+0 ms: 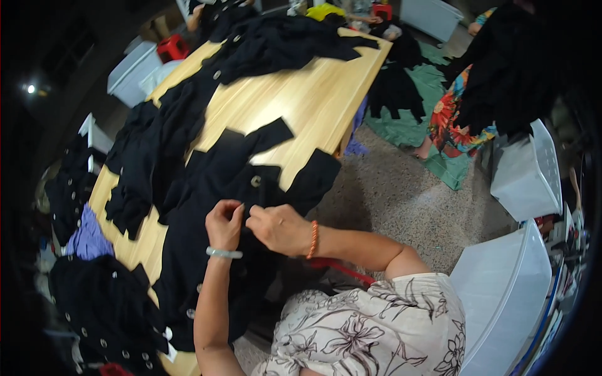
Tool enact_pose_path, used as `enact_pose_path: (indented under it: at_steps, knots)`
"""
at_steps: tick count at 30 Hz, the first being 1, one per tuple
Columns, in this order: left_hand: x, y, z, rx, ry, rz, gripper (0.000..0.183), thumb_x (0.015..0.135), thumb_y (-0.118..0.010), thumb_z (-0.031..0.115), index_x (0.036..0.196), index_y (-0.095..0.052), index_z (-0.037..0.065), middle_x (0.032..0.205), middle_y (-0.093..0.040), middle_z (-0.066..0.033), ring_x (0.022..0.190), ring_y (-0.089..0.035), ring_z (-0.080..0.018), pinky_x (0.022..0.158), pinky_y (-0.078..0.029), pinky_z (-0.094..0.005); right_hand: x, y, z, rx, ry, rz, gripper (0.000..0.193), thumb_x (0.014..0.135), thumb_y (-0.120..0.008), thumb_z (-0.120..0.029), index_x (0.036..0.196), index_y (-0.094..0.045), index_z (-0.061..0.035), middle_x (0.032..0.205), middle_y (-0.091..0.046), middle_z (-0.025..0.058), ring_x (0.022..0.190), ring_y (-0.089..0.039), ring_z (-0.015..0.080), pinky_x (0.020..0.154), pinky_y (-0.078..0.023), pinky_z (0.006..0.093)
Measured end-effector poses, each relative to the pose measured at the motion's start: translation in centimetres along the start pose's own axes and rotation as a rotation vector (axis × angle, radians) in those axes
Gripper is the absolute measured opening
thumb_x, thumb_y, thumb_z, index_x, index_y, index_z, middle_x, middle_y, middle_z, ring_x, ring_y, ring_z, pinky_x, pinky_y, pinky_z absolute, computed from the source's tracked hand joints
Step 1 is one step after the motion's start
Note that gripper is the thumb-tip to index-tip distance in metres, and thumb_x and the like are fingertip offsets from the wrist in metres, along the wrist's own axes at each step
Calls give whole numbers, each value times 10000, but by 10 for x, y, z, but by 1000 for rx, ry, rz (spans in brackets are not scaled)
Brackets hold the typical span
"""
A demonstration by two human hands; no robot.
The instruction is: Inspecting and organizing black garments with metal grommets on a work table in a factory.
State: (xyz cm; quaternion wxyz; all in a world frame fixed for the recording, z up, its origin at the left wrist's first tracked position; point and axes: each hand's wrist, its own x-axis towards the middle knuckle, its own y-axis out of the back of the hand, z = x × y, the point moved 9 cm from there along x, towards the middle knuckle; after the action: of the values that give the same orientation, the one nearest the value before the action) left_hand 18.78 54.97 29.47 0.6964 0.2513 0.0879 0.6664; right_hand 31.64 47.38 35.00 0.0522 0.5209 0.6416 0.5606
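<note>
A black garment [207, 182] with round shiny buttons lies spread over the near part of the table, its sleeves reaching toward the far right. Just above its front, my left hand [224, 224] is closed in a pinch, thumb against fingertips. Close beside it, my right hand [276, 228] is also pinched, its fingertips pointing at the left hand's. A small gap separates the two hands. Whatever sits between the fingertips is too small to make out. One shiny button [255, 182] shows on the cloth just beyond the hands.
More black garments [147, 150] cover the left and far sides of the wooden table [288, 94]. Purple cloth [91, 232] lies at the left edge. Translucent bins [495, 294] stand at my right. A person in black and floral clothing [461, 113] is beyond, near green cloth on the floor.
</note>
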Motion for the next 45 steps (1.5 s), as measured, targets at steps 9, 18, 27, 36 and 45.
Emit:
enact_pose_path:
  at_steps: [9, 18, 27, 36, 45]
  knots:
    - [-9, -9, 6, -501, 322, -188, 69, 859, -722, 22, 892, -690, -29, 794, -688, -21, 689, -616, -63, 638, -506, -198, 2, -6, 11, 40, -87, -58, 72, 843, -563, -62, 884, -552, -4, 832, -595, 147, 680, -671, 314, 588, -549, 402]
    - [-9, -12, 1, -308, 210, -73, 69, 854, -727, 24, 865, -694, -36, 784, -697, -37, 679, -630, -83, 644, -520, -213, 4, -1, 13, -129, -110, 11, 81, 855, -609, -70, 854, -549, -16, 856, -561, 129, 711, -657, 278, 607, -549, 365]
    - [-11, -13, -15, -524, 342, -132, 61, 861, -725, -10, 907, -693, -34, 832, -696, -36, 727, -641, -87, 688, -519, -196, 4, -6, 20, -5, -147, -20, 185, 869, -594, -67, 1034, -526, -19, 843, -597, 144, 688, -657, 325, 613, -552, 386]
    - [-17, -7, -19, -591, 369, -232, 107, 894, -695, 41, 970, -696, -34, 881, -696, -40, 784, -630, -93, 759, -501, -225, 9, -18, 11, -145, -73, -61, 143, 858, -609, -103, 940, -551, -1, 830, -590, 129, 738, -666, 265, 658, -556, 360]
    - [-28, 4, 11, -74, -11, -201, 219, 836, -650, 4, 1044, -710, -29, 869, -729, -107, 779, -657, -123, 731, -514, -264, 8, -32, 47, 227, -243, -212, 281, 838, -658, -206, 1027, -637, 1, 968, -649, 187, 874, -658, 374, 782, -540, 448]
